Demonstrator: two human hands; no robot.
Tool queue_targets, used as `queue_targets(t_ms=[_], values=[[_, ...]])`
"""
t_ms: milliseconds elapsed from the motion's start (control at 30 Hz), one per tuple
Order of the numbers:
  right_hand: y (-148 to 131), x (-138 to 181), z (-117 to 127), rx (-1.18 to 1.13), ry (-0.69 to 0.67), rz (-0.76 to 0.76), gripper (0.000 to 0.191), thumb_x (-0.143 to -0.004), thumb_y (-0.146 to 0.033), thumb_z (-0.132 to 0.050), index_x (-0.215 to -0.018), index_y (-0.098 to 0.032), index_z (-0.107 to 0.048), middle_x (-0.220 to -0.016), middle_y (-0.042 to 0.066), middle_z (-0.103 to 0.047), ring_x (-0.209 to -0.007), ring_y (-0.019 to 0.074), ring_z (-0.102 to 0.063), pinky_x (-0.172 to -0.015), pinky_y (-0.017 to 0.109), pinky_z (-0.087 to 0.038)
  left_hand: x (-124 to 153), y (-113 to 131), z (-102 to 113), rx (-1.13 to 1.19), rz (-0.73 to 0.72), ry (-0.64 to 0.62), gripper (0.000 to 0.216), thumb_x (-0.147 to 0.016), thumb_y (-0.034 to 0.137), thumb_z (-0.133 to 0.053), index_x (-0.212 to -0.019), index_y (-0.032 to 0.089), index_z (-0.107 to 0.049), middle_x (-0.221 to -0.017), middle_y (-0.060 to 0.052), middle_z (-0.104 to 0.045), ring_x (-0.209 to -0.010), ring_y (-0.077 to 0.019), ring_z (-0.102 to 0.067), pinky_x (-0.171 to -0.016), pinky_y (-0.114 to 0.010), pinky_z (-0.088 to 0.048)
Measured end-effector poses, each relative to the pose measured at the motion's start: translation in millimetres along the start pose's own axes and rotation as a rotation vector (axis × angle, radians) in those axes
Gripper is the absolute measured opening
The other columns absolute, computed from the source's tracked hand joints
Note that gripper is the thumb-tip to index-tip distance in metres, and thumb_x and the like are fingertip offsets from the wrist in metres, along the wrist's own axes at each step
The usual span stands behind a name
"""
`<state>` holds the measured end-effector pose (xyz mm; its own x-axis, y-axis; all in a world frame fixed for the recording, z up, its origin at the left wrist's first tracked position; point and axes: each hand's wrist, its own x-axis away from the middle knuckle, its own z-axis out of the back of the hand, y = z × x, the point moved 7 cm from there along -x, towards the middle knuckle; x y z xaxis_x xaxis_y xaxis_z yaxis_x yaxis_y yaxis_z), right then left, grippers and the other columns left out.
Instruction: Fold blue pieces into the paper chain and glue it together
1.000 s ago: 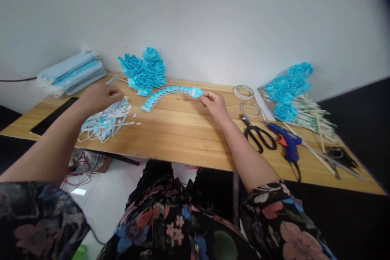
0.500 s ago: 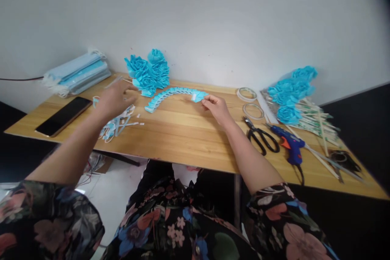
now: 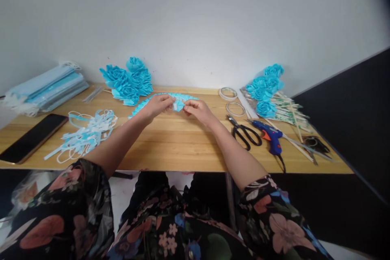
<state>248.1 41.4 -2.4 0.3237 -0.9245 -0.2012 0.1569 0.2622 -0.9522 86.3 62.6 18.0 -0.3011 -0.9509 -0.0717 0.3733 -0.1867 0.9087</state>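
A long curved strip of folded light-blue pieces (image 3: 137,108) lies on the wooden table (image 3: 170,146) near the wall. My left hand (image 3: 158,105) and my right hand (image 3: 196,109) meet at the strip's right end. Both hands pinch that end, fingers closed on the blue material (image 3: 179,105) between them. Part of the strip is hidden under my left hand.
Blue paper-like flowers (image 3: 128,81) stand at the back. Stacked face masks (image 3: 45,89), a black phone (image 3: 32,137) and cut mask scraps (image 3: 83,134) lie left. Tape rolls (image 3: 235,109), black scissors (image 3: 245,132), a blue glue gun (image 3: 271,136), more flowers (image 3: 265,89) and sticks lie right.
My left hand left the scrap pile and came right to the strip's end, joining my right hand. The view shifted, so everything sits further left in the picture.
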Motion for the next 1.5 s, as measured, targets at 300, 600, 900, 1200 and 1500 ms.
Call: queue_targets(t_ms=[300, 600, 900, 1200, 1500], values=[[6.8, -1.4, 12.6, -0.163, 0.149, -0.064, 0.029, -0.076, -0.048, -0.064, -0.076, -0.019, -0.064, -0.072, 0.0, -0.064, -0.065, 0.0103, -0.056, -0.065, 0.024, -0.049, 0.6, -3.1, -8.1, 0.176, -0.046, -0.005, 0.026, -0.07, 0.038, -0.065, -0.059, 0.018, -0.054, -0.053, 0.003, -0.048, -0.053, -0.0095, -0.041, -0.056, -0.026, -0.033], [10.7, -1.1, 12.2, -0.244, 0.142, -0.102, 0.031, -0.072, -0.048, -0.072, -0.08, -0.019, -0.068, -0.076, 0.001, -0.068, -0.067, 0.0097, -0.058, -0.066, 0.023, -0.051, -5.1, -3.5, -15.4, 0.277, -0.069, 0.142, 0.026, -0.077, 0.037, -0.062, -0.062, 0.019, -0.051, -0.056, 0.003, -0.046, -0.052, -0.0095, -0.041, -0.056, -0.026, -0.034], [12.1, -1.9, 15.3, -0.117, 0.208, -0.063, 0.023, -0.074, -0.041, -0.066, -0.07, -0.018, -0.065, -0.067, -0.002, -0.06, -0.061, 0.0092, -0.051, -0.066, 0.025, -0.044, -4.3, -15.8, -24.7, 0.372, -0.008, 0.113, 0.031, -0.076, 0.045, -0.064, -0.063, 0.018, -0.054, -0.06, 0.001, -0.051, -0.055, -0.0097, -0.043, -0.056, -0.025, -0.034], [4.8, -0.1, 10.9, -0.005, 0.17, -0.015, 0.024, -0.077, -0.04, -0.062, -0.068, -0.018, -0.063, -0.065, -0.002, -0.057, -0.063, 0.0105, -0.05, -0.067, 0.026, -0.041, 0.7, -16.4, -24.2, 0.265, -0.054, 0.113, 0.023, -0.073, 0.034, -0.062, -0.059, 0.02, -0.051, -0.056, 0.002, -0.048, -0.057, -0.0119, -0.039, -0.059, -0.027, -0.034], [7.0, -2.1, 10.0, -0.014, 0.191, -0.005, 0.024, -0.077, -0.041, -0.062, -0.069, -0.018, -0.061, -0.065, -0.002, -0.056, -0.062, 0.0104, -0.049, -0.065, 0.026, -0.042, 1.4, -24.8, -34.7, 0.415, -0.012, 0.054, 0.033, -0.085, 0.049, -0.051, -0.067, 0.021, -0.053, -0.067, -0.002, -0.055, -0.059, -0.0136, -0.048, -0.059, -0.029, -0.039]])
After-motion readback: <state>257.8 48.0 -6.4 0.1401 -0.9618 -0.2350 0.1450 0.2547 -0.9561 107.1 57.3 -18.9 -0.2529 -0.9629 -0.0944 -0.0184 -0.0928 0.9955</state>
